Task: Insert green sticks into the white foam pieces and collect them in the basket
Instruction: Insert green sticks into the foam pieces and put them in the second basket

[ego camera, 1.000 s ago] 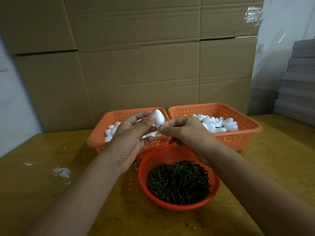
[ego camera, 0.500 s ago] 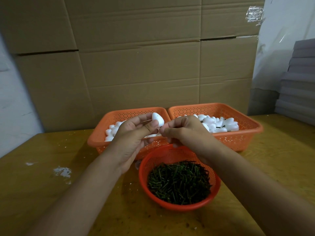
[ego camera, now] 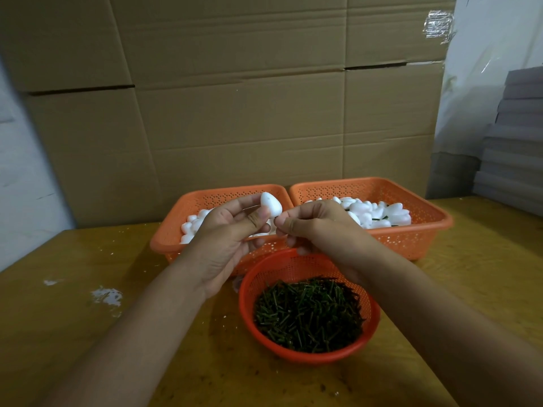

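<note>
Plain cardboard wall (ego camera: 235, 113), left hand (ego camera: 226, 239) pinching foam piece (ego camera: 271, 204), right hand (ego camera: 320, 230) grip curled, contents hidden

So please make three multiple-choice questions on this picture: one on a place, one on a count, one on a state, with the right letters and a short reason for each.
1. Where does the round basket with the green sticks stand?
A. In front of the two rectangular baskets, nearest the person
B. Behind the rectangular baskets
C. On top of the cardboard boxes

2. How many orange baskets are on the table?
A. One
B. Two
C. Three

3. What does the left hand do?
A. It lies flat on the table
B. It holds a white foam piece at its fingertips
C. It reaches into the sticks

Answers:
1 A, it is the nearest basket.
2 C, the left rectangular basket, the right rectangular basket and the round one.
3 B, thumb and fingers grip the piece, close to the right hand.
</note>
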The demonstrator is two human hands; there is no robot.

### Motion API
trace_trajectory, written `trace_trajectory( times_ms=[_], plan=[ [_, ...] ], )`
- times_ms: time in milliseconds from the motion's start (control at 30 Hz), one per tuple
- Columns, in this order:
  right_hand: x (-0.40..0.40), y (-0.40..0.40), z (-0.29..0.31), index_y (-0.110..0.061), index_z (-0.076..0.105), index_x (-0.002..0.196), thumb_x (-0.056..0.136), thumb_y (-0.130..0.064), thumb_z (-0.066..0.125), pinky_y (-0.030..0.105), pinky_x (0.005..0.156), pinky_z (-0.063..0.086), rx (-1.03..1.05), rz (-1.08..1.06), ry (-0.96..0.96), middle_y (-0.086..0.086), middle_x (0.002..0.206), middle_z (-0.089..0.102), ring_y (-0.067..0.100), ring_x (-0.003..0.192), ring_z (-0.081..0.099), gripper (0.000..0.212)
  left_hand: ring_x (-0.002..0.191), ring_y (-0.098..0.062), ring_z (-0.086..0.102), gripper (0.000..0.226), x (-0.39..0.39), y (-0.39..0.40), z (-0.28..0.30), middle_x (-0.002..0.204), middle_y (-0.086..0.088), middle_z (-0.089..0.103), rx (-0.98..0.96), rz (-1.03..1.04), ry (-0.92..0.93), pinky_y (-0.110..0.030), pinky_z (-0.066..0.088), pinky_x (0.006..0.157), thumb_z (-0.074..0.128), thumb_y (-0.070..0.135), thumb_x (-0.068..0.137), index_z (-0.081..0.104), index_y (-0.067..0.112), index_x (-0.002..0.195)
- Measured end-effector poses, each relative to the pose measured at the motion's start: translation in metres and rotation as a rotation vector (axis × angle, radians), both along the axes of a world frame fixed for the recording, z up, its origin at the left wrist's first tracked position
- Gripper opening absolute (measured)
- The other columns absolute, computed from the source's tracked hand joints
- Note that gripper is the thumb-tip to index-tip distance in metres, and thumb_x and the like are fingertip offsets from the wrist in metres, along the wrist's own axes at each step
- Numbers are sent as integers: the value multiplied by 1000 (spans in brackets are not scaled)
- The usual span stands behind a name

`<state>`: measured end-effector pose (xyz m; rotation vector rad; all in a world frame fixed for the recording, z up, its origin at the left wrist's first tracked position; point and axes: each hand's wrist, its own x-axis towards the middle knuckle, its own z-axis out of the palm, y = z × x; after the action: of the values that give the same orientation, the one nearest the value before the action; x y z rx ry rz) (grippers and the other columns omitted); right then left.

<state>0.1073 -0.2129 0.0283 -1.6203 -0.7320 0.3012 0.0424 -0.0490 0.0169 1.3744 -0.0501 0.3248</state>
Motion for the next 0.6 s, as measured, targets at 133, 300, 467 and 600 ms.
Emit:
trace_trajectory(
  times_ms=[133,300,467,600],
  plan=[
    [-2,1,0,-10,73,77,93,-18,68,17,51,46,23,-43,-10,0,61,63,2,53,56,19,76,-3,68,39,0,-2,0,89,4,75,27,45,-27,-19,54,64,76,26,75,70,17,113],
    [-4,5,-2,-6,73,80,92,-14,68,16,48,43,62,-82,-1,5,60,60,4,47,52,15,77,-5,67,44,0,-5,-1,96,0,76,43,95,-59,-19,53,64,78,29,73,70,15,113],
    [-1,4,-3,-10,74,82,91,-18,70,18,50,44,66,-69,15,1,59,61,3,49,54,13,77,-4,66,43,0,-5,-1,93,2,76,18,91,-42,-20,54,65,78,29,73,71,17,113],
    [3,1,-1,-12,75,82,90,-19,70,17,49,44,64,-60,21,2,61,62,4,50,56,12,78,-5,67,43,0,-7,0,96,1,76,-7,90,-37,-20,55,65,79,28,74,70,18,115]
  ],
)
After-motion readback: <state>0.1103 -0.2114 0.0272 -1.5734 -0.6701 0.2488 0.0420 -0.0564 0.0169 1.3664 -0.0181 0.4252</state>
